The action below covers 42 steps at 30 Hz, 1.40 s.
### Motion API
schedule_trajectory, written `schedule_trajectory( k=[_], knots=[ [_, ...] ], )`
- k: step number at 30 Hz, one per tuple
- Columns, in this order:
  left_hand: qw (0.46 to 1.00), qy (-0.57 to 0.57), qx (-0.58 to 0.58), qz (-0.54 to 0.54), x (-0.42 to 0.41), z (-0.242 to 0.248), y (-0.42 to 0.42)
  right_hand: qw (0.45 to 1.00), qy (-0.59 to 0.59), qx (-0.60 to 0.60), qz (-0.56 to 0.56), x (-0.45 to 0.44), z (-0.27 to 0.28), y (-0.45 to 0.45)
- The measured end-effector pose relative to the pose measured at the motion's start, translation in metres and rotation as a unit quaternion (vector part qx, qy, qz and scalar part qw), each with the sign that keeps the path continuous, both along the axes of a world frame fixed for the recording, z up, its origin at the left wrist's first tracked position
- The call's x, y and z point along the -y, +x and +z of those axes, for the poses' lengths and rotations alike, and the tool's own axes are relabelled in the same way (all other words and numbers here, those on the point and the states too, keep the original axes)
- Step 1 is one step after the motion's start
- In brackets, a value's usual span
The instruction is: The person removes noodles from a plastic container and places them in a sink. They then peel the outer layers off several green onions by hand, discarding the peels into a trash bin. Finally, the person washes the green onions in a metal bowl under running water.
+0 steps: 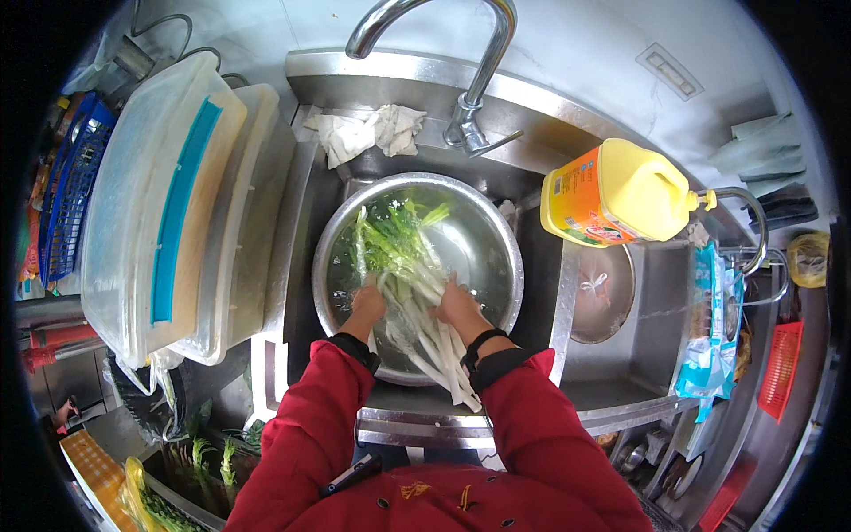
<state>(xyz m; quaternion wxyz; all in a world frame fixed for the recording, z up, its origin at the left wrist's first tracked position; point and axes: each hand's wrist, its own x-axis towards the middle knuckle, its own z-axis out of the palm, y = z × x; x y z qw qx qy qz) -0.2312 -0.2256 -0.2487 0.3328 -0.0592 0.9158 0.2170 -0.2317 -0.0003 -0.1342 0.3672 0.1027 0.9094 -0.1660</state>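
Observation:
A bunch of long-stalked leafy greens [407,256] lies in water inside a round metal basin [322,266]. Its pale stalk ends hang over the basin's near rim, and the leafy tops point to the far side. My left hand [367,307] grips stalks at the left edge of the bunch, its fingertips partly hidden. On the right side, my right hand [459,307] is closed around more stalks. The basin stands in a steel sink [538,292], with a chrome faucet [475,100] behind it.
A yellow detergent jug [638,189] stands at the right, beside a second sink compartment [598,372] holding a round pan [592,319]. White cloths [365,133] lie behind the basin. Large translucent plastic boxes [159,219] stand along the left edge. Blue packaging [711,332] hangs at the far right.

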Motion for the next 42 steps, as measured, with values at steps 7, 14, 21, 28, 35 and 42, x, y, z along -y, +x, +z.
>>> schedule_trajectory(
  k=[7,14,21,28,35,42],
  knots=[
    [0.885,0.285,0.180,0.321,-0.047,0.137,0.039,0.989,-0.139,-0.053,0.009,-0.031,-0.011,0.007],
    [0.970,0.085,0.168,0.153,-0.087,0.172,0.066,0.999,-0.034,-0.042,-0.005,-0.025,-0.003,0.046],
    [0.986,0.090,0.130,0.048,-0.077,0.045,-0.014,0.998,-0.037,0.025,0.049,0.012,0.000,0.025],
    [0.987,0.106,0.113,0.035,-0.077,0.004,-0.023,0.995,-0.093,0.004,0.023,0.004,-0.023,0.023],
    [0.963,-0.017,-0.138,-0.230,-0.075,0.078,-0.040,0.989,-0.020,0.041,0.139,0.027,0.052,0.054],
    [0.988,-0.075,-0.131,-0.046,-0.089,0.035,-0.057,0.989,-0.005,-0.034,0.145,0.030,0.021,0.052]
  ],
)
